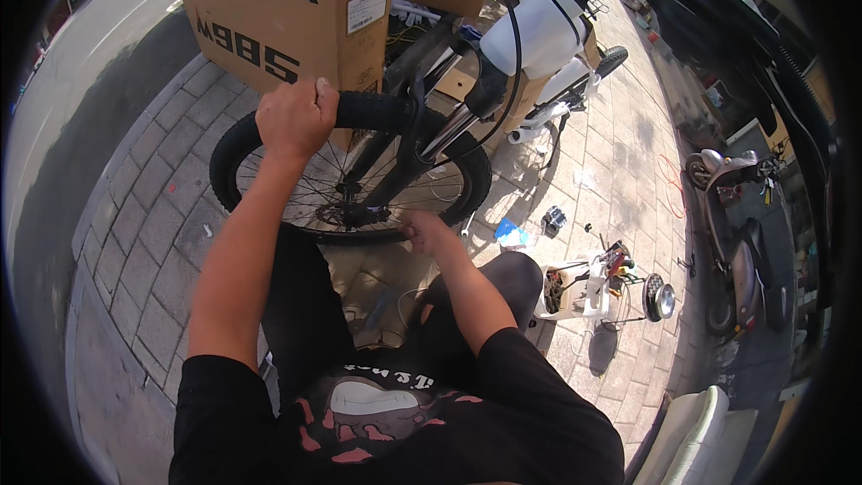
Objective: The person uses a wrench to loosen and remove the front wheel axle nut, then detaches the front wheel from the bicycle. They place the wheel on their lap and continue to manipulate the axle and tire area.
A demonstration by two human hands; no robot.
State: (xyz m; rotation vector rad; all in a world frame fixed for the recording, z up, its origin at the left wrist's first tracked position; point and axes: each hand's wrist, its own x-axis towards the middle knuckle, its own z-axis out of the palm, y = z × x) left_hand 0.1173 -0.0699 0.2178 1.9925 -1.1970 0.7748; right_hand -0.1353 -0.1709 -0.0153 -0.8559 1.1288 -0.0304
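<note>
My left hand (292, 119) grips the top of a black knobby front tyre (377, 112) on an upright bicycle wheel. The black suspension fork (395, 180) with silver stanchions straddles the wheel, and the hub with a disc rotor (332, 212) sits low between the fork legs. My right hand (420, 230) is curled at the lower part of the wheel, right of the hub; what its fingers hold is too small to make out. A white padded wrap (530, 31) covers part of the bike frame above the fork.
A large cardboard box (260, 27) stands behind the wheel. To the right on the pavers (628, 198) lie a blue packet (510, 233), small metal parts (554, 220), a white tool bin (575, 287) and a round metal dish (660, 298). A scooter (736, 260) and cream cushion (696, 440) are farther right.
</note>
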